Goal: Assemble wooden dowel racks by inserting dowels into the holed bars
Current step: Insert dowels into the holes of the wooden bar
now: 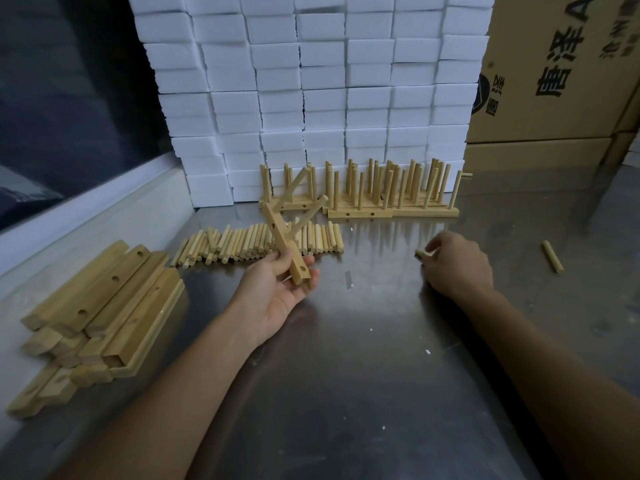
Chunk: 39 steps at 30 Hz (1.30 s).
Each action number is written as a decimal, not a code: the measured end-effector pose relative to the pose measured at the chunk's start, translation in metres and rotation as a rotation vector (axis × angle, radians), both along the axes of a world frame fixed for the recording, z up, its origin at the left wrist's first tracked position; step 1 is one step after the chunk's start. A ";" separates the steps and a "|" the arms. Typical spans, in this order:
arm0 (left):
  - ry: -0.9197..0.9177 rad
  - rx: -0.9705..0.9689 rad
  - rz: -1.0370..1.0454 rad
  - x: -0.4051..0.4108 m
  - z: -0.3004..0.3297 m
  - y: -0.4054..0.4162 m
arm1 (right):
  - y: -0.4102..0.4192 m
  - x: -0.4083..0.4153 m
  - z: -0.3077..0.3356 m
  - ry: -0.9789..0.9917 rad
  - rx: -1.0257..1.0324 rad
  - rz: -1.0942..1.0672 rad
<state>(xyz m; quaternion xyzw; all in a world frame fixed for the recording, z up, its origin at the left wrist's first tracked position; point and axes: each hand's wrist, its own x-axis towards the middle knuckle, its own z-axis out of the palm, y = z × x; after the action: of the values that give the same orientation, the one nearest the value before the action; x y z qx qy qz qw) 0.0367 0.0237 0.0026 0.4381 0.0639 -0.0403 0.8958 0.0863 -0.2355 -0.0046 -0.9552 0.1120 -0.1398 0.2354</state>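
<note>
Pale wooden holed bar [283,245], already carrying two dowels, is held tilted above the steel counter [346,358] in the left hand [277,289], whose grip is closed around its lower end. To the right of the bar, the right hand [457,265] pinches a short round wooden dowel [421,253] at the counter. An empty hole shows near the bar's lower end; the next move calls for aligning that dowel's tip with it. Behind the bar lie loose dowels [259,242] and finished racks [381,195].

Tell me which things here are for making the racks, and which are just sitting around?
For the job:
holed bar with two dowels in it, in the left hand
dowel pinched by the right hand
loose dowels
spare bars
finished racks

Just lying about:
white foam blocks
cardboard boxes
</note>
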 end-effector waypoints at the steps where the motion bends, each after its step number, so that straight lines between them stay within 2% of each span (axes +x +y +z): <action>1: -0.004 -0.012 -0.016 0.000 0.000 0.001 | 0.003 0.000 -0.001 0.013 -0.021 0.020; 4: -0.030 -0.014 -0.064 0.000 -0.002 0.003 | 0.013 -0.002 -0.001 0.031 -0.085 0.128; 6: -0.046 -0.018 -0.069 0.001 -0.003 0.004 | 0.023 -0.006 0.002 -0.004 -0.006 0.255; 10: -0.076 0.013 -0.052 0.003 -0.003 0.004 | 0.057 -0.026 0.009 -0.167 0.169 0.528; 16: -0.078 0.124 -0.081 0.001 -0.005 0.002 | 0.094 -0.050 0.014 -0.382 0.246 0.732; 20: -0.086 0.090 -0.122 0.000 -0.004 0.002 | 0.096 -0.050 0.011 -0.331 0.210 0.733; 24: -0.102 0.153 -0.122 0.000 -0.003 0.000 | 0.090 -0.050 0.013 -0.323 0.158 0.723; 28: -0.119 0.258 -0.088 0.001 -0.005 -0.003 | 0.095 -0.053 0.017 -0.403 -0.040 0.747; 33: -0.129 0.402 -0.084 0.000 -0.005 -0.007 | 0.093 -0.056 0.021 -0.403 -0.234 0.731; 39: -0.115 0.381 -0.060 -0.001 -0.004 -0.009 | 0.098 -0.056 0.028 -0.336 -0.235 0.735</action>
<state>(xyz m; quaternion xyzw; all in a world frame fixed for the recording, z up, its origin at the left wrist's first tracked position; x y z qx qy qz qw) 0.0358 0.0142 -0.0016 0.6030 0.0059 -0.0290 0.7972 0.0306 -0.1379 0.0234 -0.9159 -0.2928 -0.2120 0.1743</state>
